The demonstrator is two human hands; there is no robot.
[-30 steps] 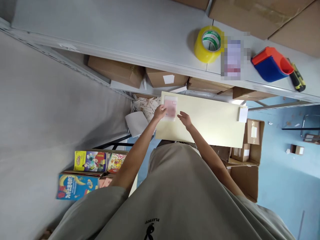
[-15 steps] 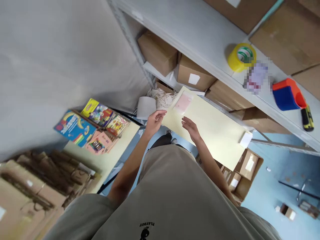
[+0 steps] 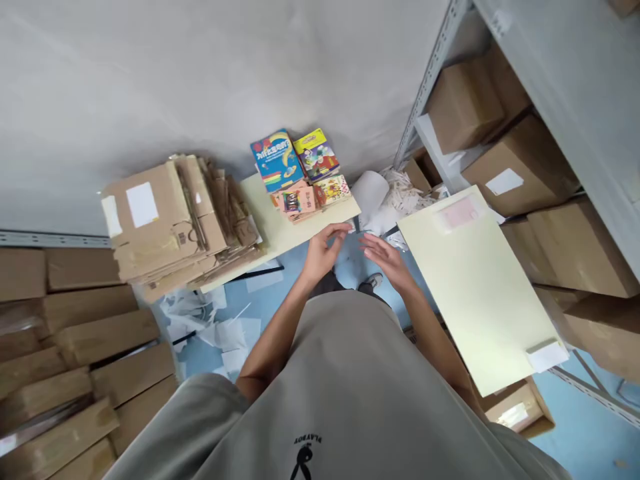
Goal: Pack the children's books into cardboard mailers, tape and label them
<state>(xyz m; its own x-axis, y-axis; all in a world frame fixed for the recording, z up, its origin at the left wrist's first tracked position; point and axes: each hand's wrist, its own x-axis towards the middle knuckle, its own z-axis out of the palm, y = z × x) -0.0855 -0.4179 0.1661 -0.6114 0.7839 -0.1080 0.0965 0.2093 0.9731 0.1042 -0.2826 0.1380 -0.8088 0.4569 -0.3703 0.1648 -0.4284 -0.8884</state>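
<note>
Blue cover on the biggest book (image 3: pixel 277 162), and in the head view it's lying on the left cream table (image 3: pixel 273 230), beyond the left hand (image 3: pixel 321 255) and a bit left of it, long axis running near to far. Pink booklets (image 3: pixel 299 201) sit on its near side, closer still. Left hand's clearly the nearer one, thumb and fingers loosely parted, nothing in them that I can see. Right hand (image 3: pixel 387 260) looks empty too, fingers half spread. Compared with a second ago, the left hand's off the pink packet (image 3: pixel 459 213), now over right, and the books are ahead instead of near left.
</note>
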